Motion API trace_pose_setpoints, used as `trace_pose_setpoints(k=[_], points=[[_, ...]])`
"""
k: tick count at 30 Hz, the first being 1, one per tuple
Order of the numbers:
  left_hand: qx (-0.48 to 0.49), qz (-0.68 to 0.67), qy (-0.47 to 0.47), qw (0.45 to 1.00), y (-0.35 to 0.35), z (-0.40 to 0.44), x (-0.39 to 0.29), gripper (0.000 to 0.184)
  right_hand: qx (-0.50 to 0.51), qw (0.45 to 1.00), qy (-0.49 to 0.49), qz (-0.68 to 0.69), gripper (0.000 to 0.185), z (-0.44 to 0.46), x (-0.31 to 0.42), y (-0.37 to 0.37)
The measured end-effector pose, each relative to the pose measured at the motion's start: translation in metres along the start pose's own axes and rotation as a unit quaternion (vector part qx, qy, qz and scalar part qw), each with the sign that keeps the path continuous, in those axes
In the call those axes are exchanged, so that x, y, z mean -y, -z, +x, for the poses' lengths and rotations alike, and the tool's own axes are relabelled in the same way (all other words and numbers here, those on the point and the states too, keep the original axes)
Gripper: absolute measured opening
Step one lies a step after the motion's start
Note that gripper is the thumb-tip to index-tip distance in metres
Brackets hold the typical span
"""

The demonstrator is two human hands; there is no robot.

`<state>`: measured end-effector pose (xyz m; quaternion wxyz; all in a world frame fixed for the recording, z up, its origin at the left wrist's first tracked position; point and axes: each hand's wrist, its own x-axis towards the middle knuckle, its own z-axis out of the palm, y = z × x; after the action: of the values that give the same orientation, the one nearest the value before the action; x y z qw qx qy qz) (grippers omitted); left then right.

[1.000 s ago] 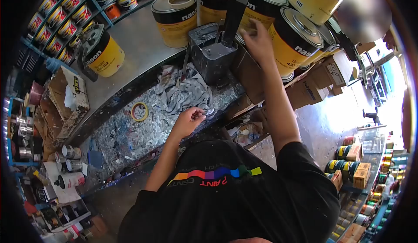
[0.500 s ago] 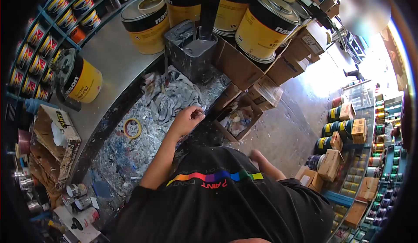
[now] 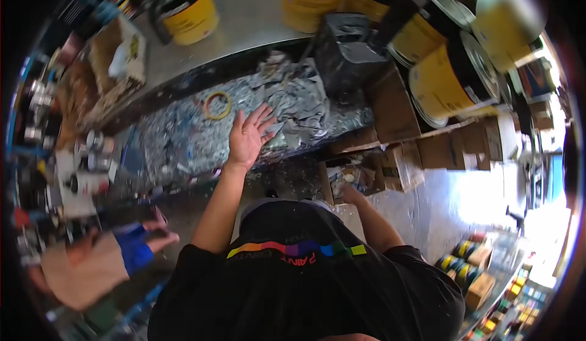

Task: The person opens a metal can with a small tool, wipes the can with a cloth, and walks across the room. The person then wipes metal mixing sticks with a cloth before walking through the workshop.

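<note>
My left hand (image 3: 245, 142) is open, palm up with its fingers spread and nothing in it, above the paint-spattered bench (image 3: 177, 136). Just beyond its fingertips lie a crumpled grey cloth (image 3: 299, 100) and a yellow tape roll (image 3: 218, 105). At the front edge of an open cardboard box (image 3: 328, 182) holding scraps is my right hand (image 3: 349, 194); its fingers are too small and blurred to make out. Behind the cloth stands a dark, paint-stained square container (image 3: 348, 54).
Yellow and black cans (image 3: 448, 75) stand at the upper right, above cardboard boxes (image 3: 403, 167). Another can (image 3: 190, 17) is on the metal counter (image 3: 244, 17). A worn carton (image 3: 131, 66) sits at the left. At the lower left is another person (image 3: 91, 268).
My left hand has gone from curled to spread. My right hand went from the cans down beside my body, then out to the scrap box. The view has turned, and another person now shows.
</note>
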<state>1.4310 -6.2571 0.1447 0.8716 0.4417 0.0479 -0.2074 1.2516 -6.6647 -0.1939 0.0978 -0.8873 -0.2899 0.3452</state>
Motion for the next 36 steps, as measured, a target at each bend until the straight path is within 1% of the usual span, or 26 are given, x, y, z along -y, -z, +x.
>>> trace_pose_setpoints(k=[1, 2, 3, 5, 7, 8, 9, 11, 12, 14, 16, 17, 19, 21, 23, 25, 26, 27, 29, 30, 31, 32, 33, 34, 35, 36], points=[[-0.031, -0.001, -0.017, 0.999, -0.001, -0.019, -0.002, 0.090, -0.036, 0.997, -0.017, 0.073, 0.020, 0.022, -0.009, 0.036], [-0.056, -0.006, -0.032, 0.998, 0.008, -0.034, 0.005, 0.090, 0.054, 0.983, -0.038, 0.171, 0.025, 0.041, 0.006, 0.089], [-0.080, -0.008, -0.045, 0.996, 0.018, -0.049, 0.012, 0.089, 0.144, 0.951, -0.063, 0.267, 0.031, 0.053, 0.030, 0.144], [-0.139, -0.019, -0.062, 0.988, 0.028, -0.083, 0.029, 0.086, 0.182, 0.942, -0.007, 0.282, 0.036, 0.080, 0.051, 0.179], [-0.190, -0.045, -0.067, 0.978, 0.034, -0.119, 0.047, 0.084, 0.158, 0.964, 0.089, 0.193, 0.034, 0.118, 0.066, 0.171], [-0.236, -0.028, -0.050, 0.970, 0.027, -0.137, 0.051, 0.082, 0.140, 0.970, 0.134, 0.146, 0.034, 0.122, 0.087, 0.178], [-0.236, -0.018, -0.054, 0.970, 0.030, -0.155, 0.059, 0.079, 0.151, 0.975, 0.109, 0.118, 0.035, 0.123, 0.107, 0.186], [-0.235, -0.002, -0.062, 0.970, 0.051, -0.193, 0.081, 0.073, 0.148, 0.981, 0.116, 0.042, 0.041, 0.140, 0.156, 0.179], [-0.270, 0.006, -0.057, 0.961, 0.059, -0.205, 0.093, 0.070, 0.133, 0.980, 0.146, -0.007, 0.048, 0.162, 0.167, 0.154], [-0.342, 0.021, -0.048, 0.938, 0.070, -0.224, 0.114, 0.063, 0.103, 0.982, 0.145, 0.065, 0.047, 0.154, 0.210, 0.151], [-0.379, -0.019, -0.037, 0.924, 0.064, -0.234, 0.122, 0.056, 0.121, 0.969, 0.200, 0.077, 0.041, 0.162, 0.242, 0.128], [-0.396, -0.037, -0.034, 0.917, 0.061, -0.235, 0.123, 0.053, 0.123, 0.971, 0.194, 0.066, 0.038, 0.153, 0.252, 0.125], [-0.374, -0.031, -0.039, 0.926, 0.056, -0.235, 0.117, 0.044, 0.128, 0.974, 0.180, 0.048, 0.035, 0.134, 0.275, 0.115], [-0.348, 0.009, -0.050, 0.936, 0.059, -0.248, 0.106, 0.039, 0.087, 0.969, 0.232, 0.008, 0.030, 0.138, 0.258, 0.073], [-0.305, 0.083, -0.068, 0.946, 0.063, -0.262, 0.095, 0.038, 0.134, 0.969, 0.200, -0.059, 0.030, 0.149, 0.225, 0.039], [-0.305, 0.163, -0.080, 0.935, 0.064, -0.292, 0.084, 0.038, 0.172, 0.972, 0.133, -0.094, 0.030, 0.140, 0.212, 0.054], [-0.305, 0.204, -0.088, 0.926, 0.069, -0.307, 0.080, 0.037, 0.144, 0.987, 0.072, 0.019, 0.027, 0.121, 0.219, 0.084], [-0.335, 0.190, -0.084, 0.919, 0.080, -0.322, 0.083, 0.037, 0.113, 0.985, 0.010, 0.132, 0.025, 0.092, 0.235, 0.129], [-0.394, 0.160, -0.068, 0.903, 0.110, -0.350, 0.104, 0.035, -0.086, 0.989, 0.090, 0.085, 0.023, 0.087, 0.233, 0.185], [-0.405, 0.140, -0.046, 0.902, 0.130, -0.360, 0.119, 0.034, -0.178, 0.977, 0.068, 0.100, 0.027, 0.072, 0.236, 0.230], [-0.418, 0.122, -0.021, 0.900, 0.152, -0.369, 0.134, 0.034, -0.313, 0.947, -0.010, 0.068, 0.021, 0.076, 0.223, 0.261], [-0.430, 0.107, 0.005, 0.896, 0.165, -0.375, 0.143, 0.033, -0.412, 0.906, 0.054, 0.081, 0.017, 0.043, 0.214, 0.321], [-0.427, 0.110, 0.020, 0.897, 0.167, -0.375, 0.146, 0.034, -0.524, 0.846, 0.052, 0.084, 0.016, -0.013, 0.233, 0.380], [-0.423, 0.115, 0.034, 0.898, 0.167, -0.370, 0.147, 0.034, -0.597, 0.794, 0.064, 0.096, 0.014, -0.022, 0.197, 0.421], [-0.420, 0.119, 0.048, 0.899, 0.166, -0.364, 0.146, 0.035, -0.685, 0.716, 0.060, 0.116, 0.017, -0.043, 0.187, 0.460], [-0.406, 0.135, 0.047, 0.903, 0.164, -0.355, 0.146, 0.034, -0.733, 0.673, 0.000, 0.100, 0.018, -0.064, 0.174, 0.494]])
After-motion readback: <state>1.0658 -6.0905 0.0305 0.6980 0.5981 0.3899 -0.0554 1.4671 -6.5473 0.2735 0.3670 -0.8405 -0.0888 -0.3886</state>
